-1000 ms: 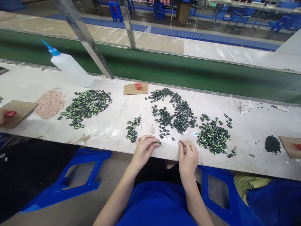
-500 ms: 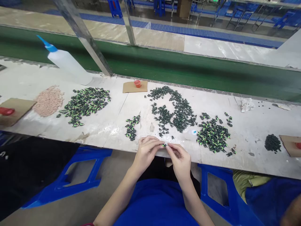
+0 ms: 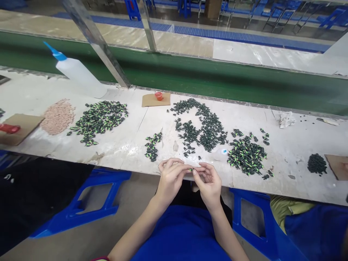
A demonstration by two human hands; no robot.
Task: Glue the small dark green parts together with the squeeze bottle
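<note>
Just over the table's front edge, my left hand [image 3: 173, 175] and my right hand [image 3: 208, 180] meet fingertip to fingertip. Pinched between them is a small dark green and lime-green piece [image 3: 191, 169], mostly covered by the fingers. Beyond my left hand lies a little cluster of black and lime-green pieces [image 3: 153, 146]. Farther out from both hands spreads a pile of small dark green slender parts [image 3: 212, 132]. A larger heap of black and lime-green pieces [image 3: 247, 156] is to the right, with a small white bottle with a blue tip [image 3: 221, 154] lying beside it.
Left along the white table [image 3: 130, 145] are another black-and-green heap [image 3: 100, 119], a pinkish pile [image 3: 58, 116] and a large white squeeze bottle [image 3: 80, 76]. A red cup [image 3: 158, 95] sits on cardboard at the back. Blue stools [image 3: 84, 203] stand on both sides, with people nearby.
My fingers have closed in more over the small piece, and my left fingertips have shifted slightly right. The piles look the same.
</note>
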